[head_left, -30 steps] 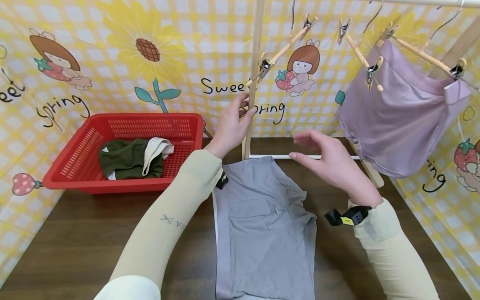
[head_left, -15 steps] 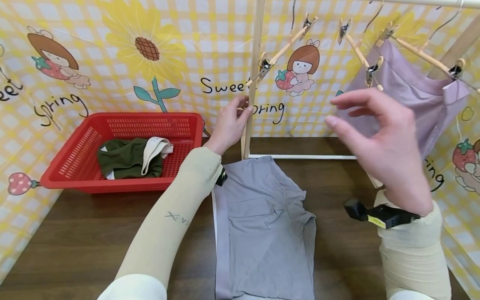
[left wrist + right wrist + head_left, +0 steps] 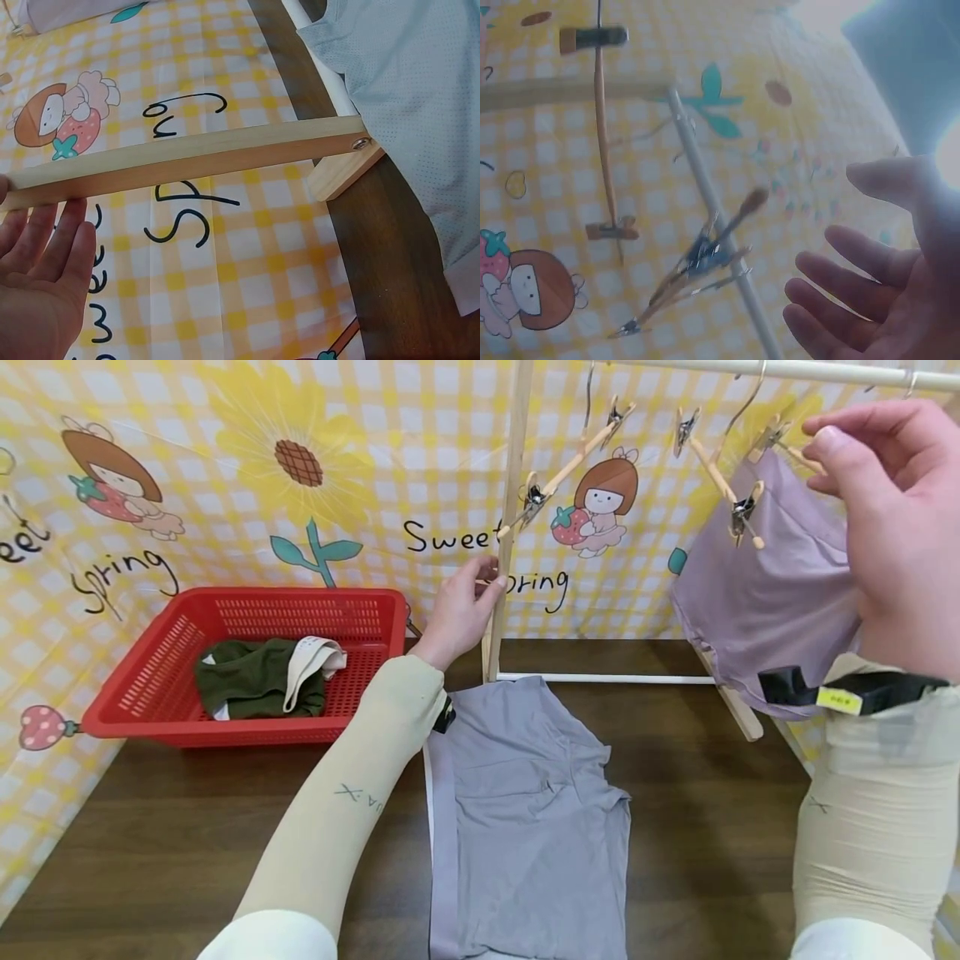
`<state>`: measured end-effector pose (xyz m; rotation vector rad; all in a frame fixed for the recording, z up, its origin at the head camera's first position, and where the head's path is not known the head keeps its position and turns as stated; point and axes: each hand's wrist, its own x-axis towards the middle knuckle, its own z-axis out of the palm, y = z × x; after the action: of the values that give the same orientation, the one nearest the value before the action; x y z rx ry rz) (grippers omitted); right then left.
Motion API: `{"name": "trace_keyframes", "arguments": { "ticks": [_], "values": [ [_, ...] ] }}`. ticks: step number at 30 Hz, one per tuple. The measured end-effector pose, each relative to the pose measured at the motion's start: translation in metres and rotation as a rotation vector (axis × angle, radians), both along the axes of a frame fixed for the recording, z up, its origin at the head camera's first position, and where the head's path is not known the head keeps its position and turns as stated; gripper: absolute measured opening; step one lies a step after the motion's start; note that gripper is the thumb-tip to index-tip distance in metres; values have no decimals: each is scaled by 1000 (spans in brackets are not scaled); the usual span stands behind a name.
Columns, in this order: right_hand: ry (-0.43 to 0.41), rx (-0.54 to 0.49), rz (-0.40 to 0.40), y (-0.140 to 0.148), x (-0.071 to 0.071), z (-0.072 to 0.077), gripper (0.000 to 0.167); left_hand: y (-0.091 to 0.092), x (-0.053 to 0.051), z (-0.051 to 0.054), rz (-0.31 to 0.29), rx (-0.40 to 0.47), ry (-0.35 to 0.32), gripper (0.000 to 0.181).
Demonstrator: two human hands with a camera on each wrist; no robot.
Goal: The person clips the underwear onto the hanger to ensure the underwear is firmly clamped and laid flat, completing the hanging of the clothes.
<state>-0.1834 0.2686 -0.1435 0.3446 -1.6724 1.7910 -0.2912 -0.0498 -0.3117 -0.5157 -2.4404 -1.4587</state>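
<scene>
My left hand [image 3: 459,614] holds the upright wooden post [image 3: 513,485] of a small clothes rack. In the left wrist view, its fingertips lie along the post's edge and part of the thumb shows at the frame's border. My right hand [image 3: 903,518] is raised in front of the rack's right end, fingers loosely bent, with nothing in it. The right wrist view shows it apart from the nearby clip hangers [image 3: 705,255]. Behind it hangs a light purple pair of underpants [image 3: 772,577], partly hidden by the hand. Grey underpants [image 3: 532,835] lie flat on the table below.
A red plastic basket [image 3: 247,730] at the left contains a dark green garment [image 3: 255,681] with a cream band. Two bare clip hangers, the left one [image 3: 573,464] and the middle one [image 3: 712,468], hang from the rack's top rail [image 3: 712,367]. A checked cloth backdrop stands close behind.
My right hand has risen and moved right, from above the table beside the grey underpants to the height of the hangers. The left hand stays at the post.
</scene>
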Motion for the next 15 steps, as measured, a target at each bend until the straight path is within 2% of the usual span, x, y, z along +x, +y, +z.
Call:
{"name": "trace_keyframes", "arguments": {
  "ticks": [3, 8, 10, 12, 15],
  "values": [
    [-68, -43, 39, 12, -18, 3, 21, 0, 1, -1, -2, -5, -6, 36],
    [-170, -194, 238, 27, -48, 1, 24, 1, 1, -2, -5, -4, -16, 36],
    [-228, -230, 289, 31, -57, 0, 27, 1, 1, -2, -10, -6, -20, 36],
    [-281, -229, 308, 34, -64, -1, 31, 1, 1, -2, -12, -4, -20, 37],
    [-354, -139, 305, 35, -72, 2, 39, 0, -1, -1, -9, 5, -17, 36]
  ]
}}
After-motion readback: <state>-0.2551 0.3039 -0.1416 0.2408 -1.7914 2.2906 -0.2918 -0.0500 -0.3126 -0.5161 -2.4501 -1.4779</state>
